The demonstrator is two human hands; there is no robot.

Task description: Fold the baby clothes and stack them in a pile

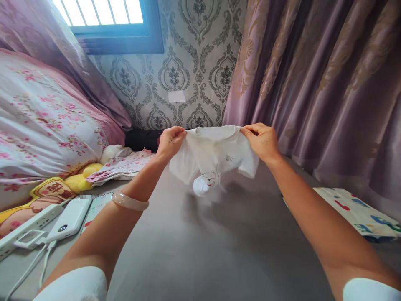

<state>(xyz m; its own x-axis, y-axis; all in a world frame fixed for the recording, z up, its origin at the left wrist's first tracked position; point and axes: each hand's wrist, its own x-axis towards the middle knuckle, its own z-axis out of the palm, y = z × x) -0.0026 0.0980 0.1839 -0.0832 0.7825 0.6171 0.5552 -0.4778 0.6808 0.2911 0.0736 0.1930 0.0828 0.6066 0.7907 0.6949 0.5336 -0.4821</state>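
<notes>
A small white baby shirt (213, 156) with a bear print hangs in the air above the grey sheet (200, 251). My left hand (170, 141) pinches its left shoulder and my right hand (261, 142) pinches its right shoulder, both closed on the cloth. The shirt is stretched between them at the neckline, and its lower part droops and bunches toward the sheet. A pale bangle (130, 201) sits on my left wrist.
A floral duvet (40, 121) is piled at the left, with yellow plush toys (79, 179) and folded printed cloth (122, 167) beside it. A power bank (70, 219), phone (97, 205) and power strip (25, 232) lie at the lower left. A printed bag (357, 213) lies at the right below the curtain (328, 83).
</notes>
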